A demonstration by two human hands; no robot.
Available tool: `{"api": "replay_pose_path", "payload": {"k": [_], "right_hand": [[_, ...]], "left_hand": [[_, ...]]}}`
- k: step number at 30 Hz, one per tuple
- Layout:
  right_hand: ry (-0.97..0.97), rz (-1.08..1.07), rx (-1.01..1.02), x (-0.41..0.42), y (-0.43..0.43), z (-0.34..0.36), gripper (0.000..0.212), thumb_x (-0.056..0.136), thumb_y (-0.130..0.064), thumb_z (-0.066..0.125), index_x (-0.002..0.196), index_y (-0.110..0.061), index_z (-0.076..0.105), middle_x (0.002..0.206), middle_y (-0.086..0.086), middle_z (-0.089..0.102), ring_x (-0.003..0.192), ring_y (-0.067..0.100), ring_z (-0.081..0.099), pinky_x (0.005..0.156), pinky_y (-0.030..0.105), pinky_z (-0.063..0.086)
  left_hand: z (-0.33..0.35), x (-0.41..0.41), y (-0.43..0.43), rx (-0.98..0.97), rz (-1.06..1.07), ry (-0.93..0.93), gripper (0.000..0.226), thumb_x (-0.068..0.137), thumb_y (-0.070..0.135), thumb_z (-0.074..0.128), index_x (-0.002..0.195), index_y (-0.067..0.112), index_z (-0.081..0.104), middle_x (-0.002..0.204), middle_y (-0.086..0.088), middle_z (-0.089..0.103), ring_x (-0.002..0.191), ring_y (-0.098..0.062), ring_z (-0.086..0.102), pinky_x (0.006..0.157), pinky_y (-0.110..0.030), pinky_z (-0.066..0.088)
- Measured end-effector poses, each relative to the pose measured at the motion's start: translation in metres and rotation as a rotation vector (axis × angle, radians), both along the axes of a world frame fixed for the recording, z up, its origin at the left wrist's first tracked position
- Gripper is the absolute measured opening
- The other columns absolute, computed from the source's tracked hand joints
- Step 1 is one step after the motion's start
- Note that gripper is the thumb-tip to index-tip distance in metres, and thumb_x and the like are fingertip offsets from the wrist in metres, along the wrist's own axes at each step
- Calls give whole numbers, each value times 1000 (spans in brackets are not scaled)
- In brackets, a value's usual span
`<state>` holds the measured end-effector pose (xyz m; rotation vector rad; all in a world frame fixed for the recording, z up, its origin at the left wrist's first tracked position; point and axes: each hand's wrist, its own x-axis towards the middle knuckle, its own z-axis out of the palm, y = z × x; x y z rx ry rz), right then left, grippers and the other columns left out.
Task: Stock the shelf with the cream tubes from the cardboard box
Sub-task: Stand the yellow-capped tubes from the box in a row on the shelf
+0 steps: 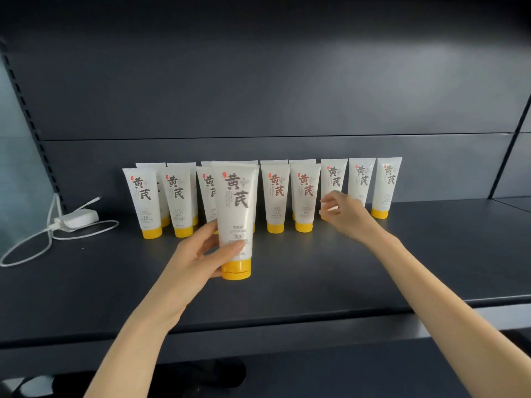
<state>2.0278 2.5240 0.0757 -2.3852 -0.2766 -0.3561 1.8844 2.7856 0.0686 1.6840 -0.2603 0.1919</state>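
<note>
Dark grey metal shelf (330, 271), matte, front lip a lighter grey. Back panel (258, 81) in the same grey, with a horizontal seam (287, 136) across it. Slotted upright (28, 116) on the left, a second upright (514, 139) on the right. Pale bluish surface (17, 173) beyond the left upright. White adapter (79, 218) and looped cable (28, 244) lie on the shelf's left end. Soft diffuse light, faint sheen on the panel's upper right.

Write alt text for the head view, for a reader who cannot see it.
The left grip holds a yellow-capped white cream tube upright before rows of matching tubes on a dark shelf; the right grip reaches toward one. A white charger lies left.
</note>
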Motion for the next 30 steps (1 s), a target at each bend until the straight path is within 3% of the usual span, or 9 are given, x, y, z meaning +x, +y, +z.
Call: {"api": "replay_pose_path", "payload": {"k": [1, 3, 5, 7, 13, 19, 23, 25, 30], "right_hand": [[-46, 39, 66, -12, 4, 4, 25, 95, -25, 53, 118, -16, 54, 117, 0, 61, 98, 11, 58, 66, 16, 45], [-50, 178, 271, -40, 14, 11, 21, 96, -35, 49, 111, -22, 57, 111, -8, 64, 101, 7, 61, 80, 21, 51], [29, 345, 528, -69, 24, 15, 34, 94, -47, 44, 113, -22, 58, 107, -8, 68, 103, 5, 63, 89, 29, 53], [106, 466, 725, -92, 31, 13, 47, 87, -52, 46, 119, -19, 56, 111, -4, 68, 105, 10, 64, 87, 30, 55], [116, 452, 1103, -117, 28, -2, 51, 81, -23, 64, 127, -13, 47, 116, 6, 67, 105, 24, 66, 81, 35, 56], [61, 405, 1129, -109, 5, -4, 45, 82, -16, 64, 124, -8, 50, 114, 10, 67, 103, 27, 66, 77, 36, 57], [38, 287, 1017, -77, -20, 0, 41, 88, -5, 60, 126, -2, 44, 120, 17, 61, 109, 29, 62, 84, 43, 55], [31, 239, 910, -55, -34, 5, 43, 89, -1, 58, 128, -3, 41, 124, 17, 58, 115, 31, 57, 91, 49, 51], [90, 196, 738, -2, -47, 11, 44, 89, 1, 59, 127, -9, 40, 126, 11, 57, 113, 26, 57, 93, 47, 49]], "left_hand": [[2, 1, -4, 19, -17, -3, 60, 68, 44, 66, 126, 37, 54, 113, 18, 68, 104, -1, 63, 71, -17, 55], [4, 5, -14, 53, -38, 0, 54, 69, 46, 65, 122, 39, 55, 109, 19, 68, 100, 2, 64, 73, -18, 53], [5, 9, -25, 62, -29, 8, 54, 64, 52, 65, 115, 37, 55, 102, 20, 70, 94, 3, 65, 73, -16, 48], [6, 11, -38, 73, -22, 1, 54, 61, 55, 65, 109, 33, 57, 97, 19, 71, 88, 4, 66, 66, -9, 46], [3, 17, -73, 108, -83, -70, 39, 69, 49, 64, 103, 30, 59, 92, 17, 72, 84, 2, 67, 62, -6, 46], [-4, 24, -93, 302, -25, -155, 40, 82, 50, 57, 116, 30, 56, 113, 19, 63, 102, 4, 60, 81, -16, 50], [-12, 23, -81, 745, 146, -186, 61, 88, 61, 35, 141, 32, 34, 142, 17, 41, 127, -6, 42, 102, -32, 38], [-16, 21, -73, 899, 213, -205, 63, 90, 60, 30, 145, 30, 28, 149, 12, 35, 133, -9, 37, 104, -33, 33], [-25, 16, -59, 1011, 307, -130, 65, 91, 61, 27, 148, 28, 23, 150, 11, 35, 131, -13, 41, 107, -33, 33]]}}
